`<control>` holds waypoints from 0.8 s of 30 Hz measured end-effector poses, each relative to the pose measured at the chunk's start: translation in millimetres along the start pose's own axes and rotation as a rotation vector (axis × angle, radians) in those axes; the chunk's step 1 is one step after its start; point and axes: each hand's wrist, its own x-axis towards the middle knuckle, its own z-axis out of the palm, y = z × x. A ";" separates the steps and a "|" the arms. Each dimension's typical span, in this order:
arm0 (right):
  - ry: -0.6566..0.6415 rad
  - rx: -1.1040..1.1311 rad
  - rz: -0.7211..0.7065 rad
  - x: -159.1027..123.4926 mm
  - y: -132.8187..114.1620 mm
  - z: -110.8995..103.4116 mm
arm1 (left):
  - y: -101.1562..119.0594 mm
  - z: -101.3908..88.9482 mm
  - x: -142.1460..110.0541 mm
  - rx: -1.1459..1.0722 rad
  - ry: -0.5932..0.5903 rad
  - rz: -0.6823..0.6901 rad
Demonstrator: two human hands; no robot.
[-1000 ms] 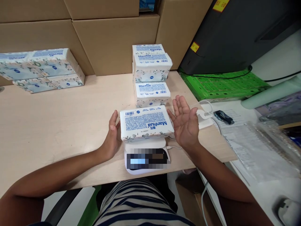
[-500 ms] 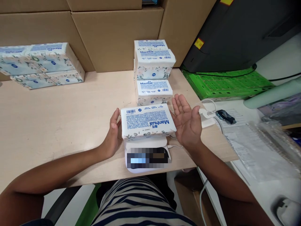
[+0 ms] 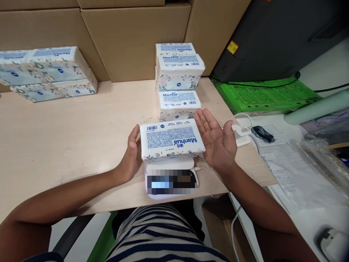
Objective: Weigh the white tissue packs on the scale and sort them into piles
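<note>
White pack (image 3: 173,140) sat on display device (image 3: 170,166). I saw left hand (image 3: 131,158), right hand (image 3: 219,143) flanking it, fingers released, contact unclear. Judged step: placing pack; next move called for palms pressing inward.

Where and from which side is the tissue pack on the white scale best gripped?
Probably by its short ends, the left hand from the left and the right hand from the right. The tissue pack lies broad face up, long sides running left to right, and an open hand is beside each end. The far side looks tighter: another pack stands close behind it.
</note>
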 end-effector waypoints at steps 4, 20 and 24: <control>-0.043 0.009 -0.009 -1.8 -2.1 0.5 | -2.4 -2.3 -0.2 -0.019 -0.022 0.014; 0.064 -0.327 -0.226 -13.3 34.4 -17.7 | -5.8 -0.1 -6.9 0.164 0.215 0.198; -0.422 -0.457 -0.369 -38.7 15.4 4.4 | 18.6 39.3 -23.3 -0.017 0.157 0.156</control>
